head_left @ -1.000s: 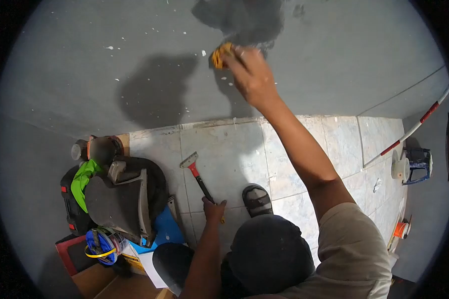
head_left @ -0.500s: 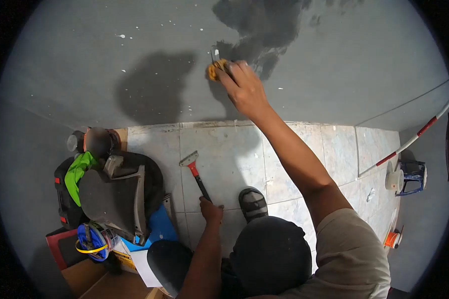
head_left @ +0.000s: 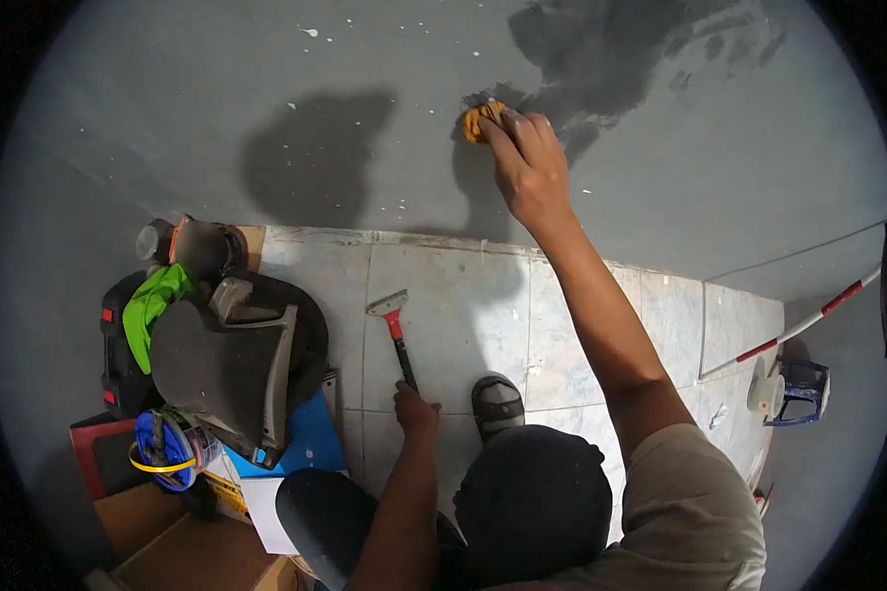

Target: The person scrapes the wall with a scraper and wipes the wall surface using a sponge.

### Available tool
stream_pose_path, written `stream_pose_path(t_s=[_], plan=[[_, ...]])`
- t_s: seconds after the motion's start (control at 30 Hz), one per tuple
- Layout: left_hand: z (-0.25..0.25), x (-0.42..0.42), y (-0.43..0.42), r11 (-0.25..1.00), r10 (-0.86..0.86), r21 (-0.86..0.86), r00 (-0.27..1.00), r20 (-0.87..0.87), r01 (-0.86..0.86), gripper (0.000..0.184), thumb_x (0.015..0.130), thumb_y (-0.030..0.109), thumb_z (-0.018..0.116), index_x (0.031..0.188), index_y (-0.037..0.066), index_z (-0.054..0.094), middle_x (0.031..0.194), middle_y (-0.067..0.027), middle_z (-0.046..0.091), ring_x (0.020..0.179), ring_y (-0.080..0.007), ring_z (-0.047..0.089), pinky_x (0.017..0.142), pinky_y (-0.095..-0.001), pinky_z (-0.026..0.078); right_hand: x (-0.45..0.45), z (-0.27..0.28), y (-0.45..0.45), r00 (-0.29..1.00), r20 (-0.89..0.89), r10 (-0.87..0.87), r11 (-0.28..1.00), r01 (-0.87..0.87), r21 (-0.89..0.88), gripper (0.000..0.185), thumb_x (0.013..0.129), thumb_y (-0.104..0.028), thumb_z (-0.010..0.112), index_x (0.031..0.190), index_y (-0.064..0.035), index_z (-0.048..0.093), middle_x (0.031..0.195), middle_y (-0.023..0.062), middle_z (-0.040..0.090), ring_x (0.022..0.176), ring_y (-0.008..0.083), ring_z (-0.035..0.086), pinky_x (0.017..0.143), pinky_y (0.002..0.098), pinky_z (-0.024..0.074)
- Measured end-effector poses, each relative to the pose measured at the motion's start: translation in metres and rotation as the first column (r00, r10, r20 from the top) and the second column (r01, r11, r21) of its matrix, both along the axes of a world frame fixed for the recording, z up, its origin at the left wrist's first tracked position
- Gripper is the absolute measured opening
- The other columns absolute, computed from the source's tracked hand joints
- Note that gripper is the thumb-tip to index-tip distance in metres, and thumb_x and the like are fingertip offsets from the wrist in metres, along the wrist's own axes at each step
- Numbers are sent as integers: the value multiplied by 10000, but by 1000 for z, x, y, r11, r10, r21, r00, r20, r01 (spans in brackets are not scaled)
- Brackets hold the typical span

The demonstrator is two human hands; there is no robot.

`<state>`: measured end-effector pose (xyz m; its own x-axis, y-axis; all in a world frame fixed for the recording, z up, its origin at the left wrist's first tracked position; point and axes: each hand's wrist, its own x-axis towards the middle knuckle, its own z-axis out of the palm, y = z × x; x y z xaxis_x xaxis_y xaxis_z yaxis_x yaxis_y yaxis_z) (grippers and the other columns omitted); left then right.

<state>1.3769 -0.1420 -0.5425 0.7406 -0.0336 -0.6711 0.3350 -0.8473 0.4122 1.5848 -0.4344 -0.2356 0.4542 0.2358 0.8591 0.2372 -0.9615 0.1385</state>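
My right hand [head_left: 534,167] presses a crumpled orange-yellow sponge [head_left: 483,122] against the grey wall [head_left: 365,167]. Around and to the right of the sponge spreads a dark, damp-looking patch [head_left: 601,54]. Small white specks dot the wall to the left. Low over the floor, my left hand [head_left: 416,410] is closed round the black end of a scraper [head_left: 394,325]; its red neck and wide metal head point toward the wall. The fingertips behind the sponge are partly hidden.
At left stand a dark office chair [head_left: 207,364], a green cloth [head_left: 153,305], a blue-lidded tub [head_left: 168,448] and a cardboard box [head_left: 183,552]. A red-and-white pole [head_left: 808,320] leans at right near a blue stool [head_left: 803,394]. Pale tiles [head_left: 443,325] cover the floor.
My right hand has brought the sponge onto the white spot just above it, covering it. The view has shifted slightly; my left hand still grips the scraper.
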Motion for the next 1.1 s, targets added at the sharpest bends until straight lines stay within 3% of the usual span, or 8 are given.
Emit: stream_pose_path(t_s=[0.27,0.47,0.53,0.77,0.83,0.93,1.1], plan=[[2,-10,4,999,-46,34,993,110,43,852,744,99,939,1373,-28,378,1260,-282,574,1140,-445,641,977,-495,576,-1,-3,-5,999,15,-43,999,43,28,417,736,17,696,1153,21,704,1103,151,630,987,337,624,845,418,550],[6,-7,6,1000,-23,-9,998,57,23,847,735,110,944,1358,-21,385,1256,-289,575,1173,-450,621,987,-493,564,-2,0,5,1000,-8,-24,999,24,46,448,703,73,682,1148,24,693,1077,146,613,948,332,601,771,416,532],[-6,-4,0,1000,-9,-13,996,94,10,839,736,109,943,1351,-20,388,1252,-286,578,1169,-453,623,981,-495,565,-5,0,4,999,3,-48,995,48,82,345,760,85,715,1093,-6,725,996,126,631,869,316,614,753,410,526],[-3,-7,5,1000,-13,6,999,42,13,841,739,117,941,1353,-16,382,1254,-285,582,1163,-459,627,983,-506,559,-8,-2,6,991,-105,-79,987,92,132,348,771,66,731,1109,-20,725,1029,122,640,904,318,614,763,416,526],[-4,-9,5,1000,-2,-19,999,48,3,840,736,118,944,1350,-15,386,1255,-286,582,1159,-459,629,981,-509,558,-8,24,18,995,-68,-69,974,82,209,344,778,70,725,1111,-17,721,1045,126,637,934,332,615,780,428,524],[1,-12,8,1000,4,-6,997,82,-4,847,735,112,943,1359,-17,385,1256,-289,581,1153,-458,633,977,-510,558,-7,10,22,978,-143,-152,961,180,209,330,780,77,717,1099,-5,715,1050,132,634,949,348,615,798,435,522],[-1,-15,5,1000,2,-12,999,48,-2,858,758,97,925,1397,-33,368,1262,-290,578,1154,-456,634,971,-502,565,-14,9,29,975,-155,-162,938,201,282,293,786,67,712,1071,-1,707,1035,137,624,950,354,613,803,434,520]])
